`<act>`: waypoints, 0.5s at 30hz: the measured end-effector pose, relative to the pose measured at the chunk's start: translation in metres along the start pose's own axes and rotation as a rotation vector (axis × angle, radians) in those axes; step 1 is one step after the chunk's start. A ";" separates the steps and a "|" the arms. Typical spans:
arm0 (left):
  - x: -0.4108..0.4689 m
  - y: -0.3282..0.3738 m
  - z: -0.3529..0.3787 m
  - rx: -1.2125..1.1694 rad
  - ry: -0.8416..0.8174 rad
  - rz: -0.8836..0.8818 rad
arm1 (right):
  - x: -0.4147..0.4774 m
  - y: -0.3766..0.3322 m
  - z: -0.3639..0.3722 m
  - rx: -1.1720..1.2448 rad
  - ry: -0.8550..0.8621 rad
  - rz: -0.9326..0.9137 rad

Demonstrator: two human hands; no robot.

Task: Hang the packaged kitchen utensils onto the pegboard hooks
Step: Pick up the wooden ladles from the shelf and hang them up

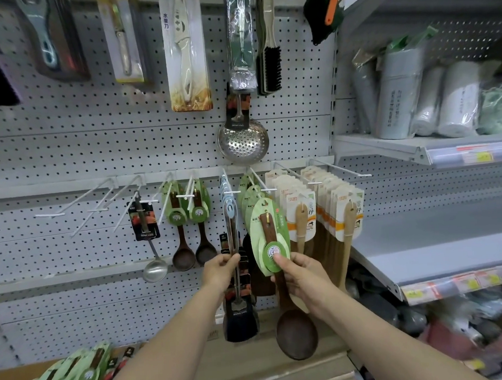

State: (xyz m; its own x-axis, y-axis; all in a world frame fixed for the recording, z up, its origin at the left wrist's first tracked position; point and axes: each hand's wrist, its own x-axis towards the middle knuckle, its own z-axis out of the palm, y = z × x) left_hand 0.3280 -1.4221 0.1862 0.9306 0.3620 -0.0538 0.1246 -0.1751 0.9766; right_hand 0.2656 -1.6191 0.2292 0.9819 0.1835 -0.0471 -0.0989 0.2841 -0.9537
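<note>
Two hands busy: left hand (221, 268) pinches the hung steel spatula (231, 232) by its handle, probably keeping it clear; right hand (303, 277) grips the green-carded wooden spoon (296, 332), card top just under the hook (269, 190) at its 12 o'clock.

Retail shop: pegboard (79, 147) hung with packaged utensils, shelf price labels (474, 156).
</note>
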 end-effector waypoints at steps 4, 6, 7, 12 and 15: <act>-0.025 0.027 -0.013 -0.091 0.202 0.065 | -0.002 0.005 0.005 -0.041 -0.045 0.016; -0.044 0.043 -0.019 -0.210 0.217 0.109 | -0.001 0.012 0.010 -0.076 -0.067 0.022; -0.054 0.049 -0.023 -0.279 0.188 0.127 | 0.000 0.017 0.014 -0.091 -0.077 0.028; -0.086 0.062 -0.043 -0.320 0.119 0.196 | 0.000 0.038 0.042 -0.121 -0.124 0.047; -0.086 0.054 -0.056 -0.306 0.167 0.168 | 0.002 0.051 0.062 -0.120 -0.134 0.044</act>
State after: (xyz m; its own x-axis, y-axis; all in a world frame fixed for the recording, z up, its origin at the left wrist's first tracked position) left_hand 0.2358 -1.4113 0.2551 0.8572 0.5004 0.1219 -0.1563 0.0273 0.9873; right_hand 0.2528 -1.5458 0.1990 0.9460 0.3192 -0.0572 -0.1134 0.1603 -0.9805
